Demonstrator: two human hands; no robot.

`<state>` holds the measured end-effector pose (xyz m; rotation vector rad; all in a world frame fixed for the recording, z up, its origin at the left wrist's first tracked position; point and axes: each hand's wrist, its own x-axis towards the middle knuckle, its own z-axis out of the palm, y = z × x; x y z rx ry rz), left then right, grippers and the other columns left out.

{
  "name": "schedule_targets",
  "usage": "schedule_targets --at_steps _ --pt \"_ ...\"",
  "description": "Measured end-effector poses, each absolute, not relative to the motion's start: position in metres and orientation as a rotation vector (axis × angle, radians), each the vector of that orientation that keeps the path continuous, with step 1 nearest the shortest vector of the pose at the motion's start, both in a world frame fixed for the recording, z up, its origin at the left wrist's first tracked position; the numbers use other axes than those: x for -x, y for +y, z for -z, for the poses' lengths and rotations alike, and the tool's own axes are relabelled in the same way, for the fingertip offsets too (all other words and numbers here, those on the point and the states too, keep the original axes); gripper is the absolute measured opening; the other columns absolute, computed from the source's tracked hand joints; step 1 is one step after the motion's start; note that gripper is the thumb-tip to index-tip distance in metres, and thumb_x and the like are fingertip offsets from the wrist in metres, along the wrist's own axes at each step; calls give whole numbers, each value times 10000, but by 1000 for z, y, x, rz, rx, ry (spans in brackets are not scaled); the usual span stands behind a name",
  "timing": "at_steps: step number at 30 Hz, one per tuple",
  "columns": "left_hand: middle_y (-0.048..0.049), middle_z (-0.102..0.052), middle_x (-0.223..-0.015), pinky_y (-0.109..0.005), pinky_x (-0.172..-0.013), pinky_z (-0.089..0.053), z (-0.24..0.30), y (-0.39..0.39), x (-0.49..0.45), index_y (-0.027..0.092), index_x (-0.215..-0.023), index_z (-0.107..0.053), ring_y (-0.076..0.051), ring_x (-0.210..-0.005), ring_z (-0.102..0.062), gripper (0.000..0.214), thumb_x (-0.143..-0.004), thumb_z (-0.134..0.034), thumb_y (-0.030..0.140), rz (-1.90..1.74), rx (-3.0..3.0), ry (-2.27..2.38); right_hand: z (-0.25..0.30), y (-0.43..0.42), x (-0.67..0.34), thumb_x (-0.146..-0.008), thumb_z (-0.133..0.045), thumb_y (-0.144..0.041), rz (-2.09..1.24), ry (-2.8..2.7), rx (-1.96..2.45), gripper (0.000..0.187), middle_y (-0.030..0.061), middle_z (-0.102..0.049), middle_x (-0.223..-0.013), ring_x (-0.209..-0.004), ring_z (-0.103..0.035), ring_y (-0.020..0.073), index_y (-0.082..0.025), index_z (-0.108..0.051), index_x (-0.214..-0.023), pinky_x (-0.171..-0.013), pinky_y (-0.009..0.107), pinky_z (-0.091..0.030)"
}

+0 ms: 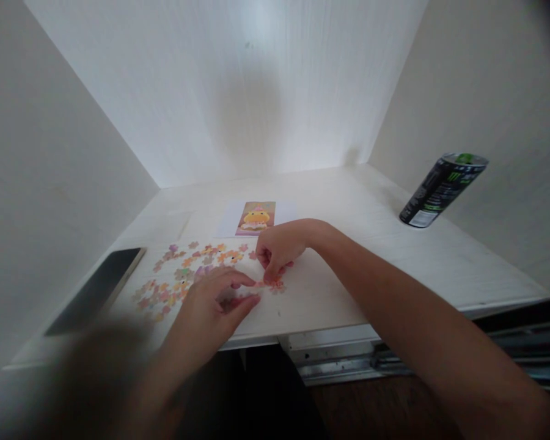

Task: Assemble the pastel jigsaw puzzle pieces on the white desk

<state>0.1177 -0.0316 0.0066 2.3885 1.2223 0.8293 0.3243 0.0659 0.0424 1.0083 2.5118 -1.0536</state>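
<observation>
Head view: two bare hands at work over a white wood-grained tabletop (321,308); the right hand (280,247) reaches in with the wrist bent, its fingers curled and its thumb pointing down onto a small cluster of pink and orange flower-shaped flat puzzle pieces (277,287); whether it is clamped on a piece cannot be told, as its own fingers cover the contact. Left hand (211,299) lies on its side at the left of the cluster, thumb and forefinger apart, tips near the pieces; contact there is too small to confirm. The cluster is located near the front edge of the tabletop; loose multicoloured flower-shaped pieces (182,274) are spread to its left, some beside and behind the left hand; behind the hands lies a printed rectangular card with a yellow cartoon figure (256,218). At far left rests a flat dark-screened rectangular device (94,290); at right, well apart from the hands, stands a tall black cylindrical metal can with green markings (441,192).
</observation>
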Motion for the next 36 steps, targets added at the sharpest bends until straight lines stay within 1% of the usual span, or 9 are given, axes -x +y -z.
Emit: schedule_targets --at_steps 3,7,9,13,17,19,23,28,36 --pt "-34 -706 -981 -318 -738 -519 -5 -35 -121 265 -927 -703 -204 -876 -643 134 -841 -678 365 -808 -2392 1161 -38 66 -319 -667 -772 -505 1021 2540 -981 376 -42 -593 -557 -522 -498 99 -167 -609 -687 -547 264 -333" --pt "-40 -687 -978 -298 -667 -497 -2 -36 -125 258 -953 -712 -181 -786 -612 137 -850 -669 337 -749 -2399 1183 -38 65 -318 -676 -758 -516 1020 2549 -969 383 -39 -597 -552 -512 -494 99 -164 -607 -690 -539 264 -326" --pt "-40 -682 -969 -302 -658 -486 0 -36 -126 255 -941 -718 -179 -768 -602 131 -850 -665 334 -727 -2420 1192 -38 66 -319 -684 -756 -509 1031 2553 -967 377 -42 -591 -539 -501 -494 93 -163 -608 -690 -536 258 -327" --pt "-46 -678 -993 -335 -740 -490 0 -35 -126 244 -923 -727 -206 -868 -615 137 -851 -660 340 -724 -2462 1196 -36 67 -322 -683 -780 -466 1126 2521 -969 356 -42 -611 -571 -522 -533 94 -159 -601 -699 -548 249 -368" --pt "-49 -681 -1000 -348 -776 -490 2 -36 -124 236 -940 -731 -208 -886 -618 157 -846 -666 344 -754 -2493 1188 -36 70 -328 -684 -787 -458 1332 2444 -930 355 -34 -630 -616 -583 -578 108 -157 -601 -714 -586 253 -417" --pt "-50 -684 -995 -354 -787 -491 3 -36 -124 240 -925 -738 -212 -896 -620 150 -850 -662 345 -771 -2503 1194 -36 71 -329 -684 -789 -455 1370 2426 -914 349 -30 -637 -628 -597 -584 115 -159 -606 -721 -594 260 -423" --pt "-50 -697 -971 -367 -799 -495 3 -37 -126 247 -915 -744 -216 -889 -628 142 -869 -642 334 -789 -2504 1184 -38 70 -327 -671 -801 -430 1227 2480 -937 335 -37 -627 -603 -556 -552 111 -170 -593 -703 -563 265 -392" --pt "-34 -716 -915 -344 -736 -504 4 -38 -127 243 -925 -727 -200 -819 -635 118 -875 -646 313 -815 -2497 1164 -38 67 -324 -675 -795 -434 1118 2493 -994 337 -46 -604 -568 -531 -524 104 -175 -579 -692 -559 267 -358" --pt "-49 -707 -954 -346 -804 -517 5 -41 -129 218 -883 -735 -191 -876 -643 99 -874 -637 229 -886 -2656 1039 -37 67 -324 -685 -771 -489 1104 2490 -1005 373 -42 -597 -552 -508 -512 100 -174 -572 -670 -539 263 -337"
